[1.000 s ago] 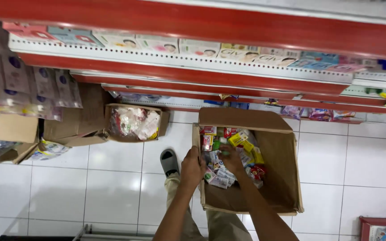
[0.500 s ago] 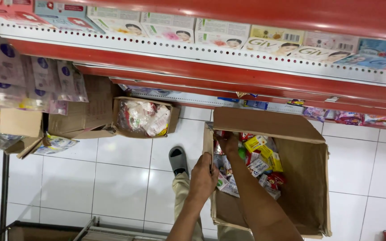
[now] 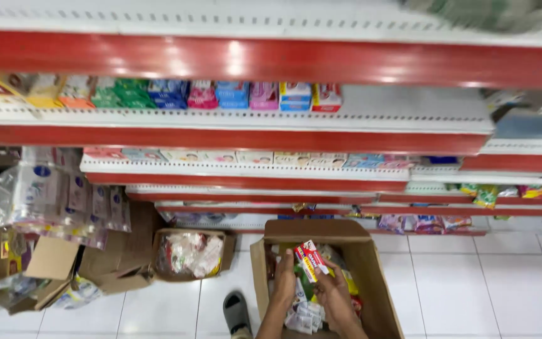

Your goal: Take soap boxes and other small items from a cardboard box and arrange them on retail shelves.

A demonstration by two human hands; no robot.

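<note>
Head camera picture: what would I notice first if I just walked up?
Probably the long red shelves stacked across the top, lined with colourful small boxes. Low down, both hands are over an open cardboard box on the white floor: the right hand holds a small red-and-white packet, and the left hand is beside it.

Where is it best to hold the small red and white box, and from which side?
Probably across the lower end of the small red and white box, from below: it tilts up out of the carton, and the right hand pinches it there.
</note>
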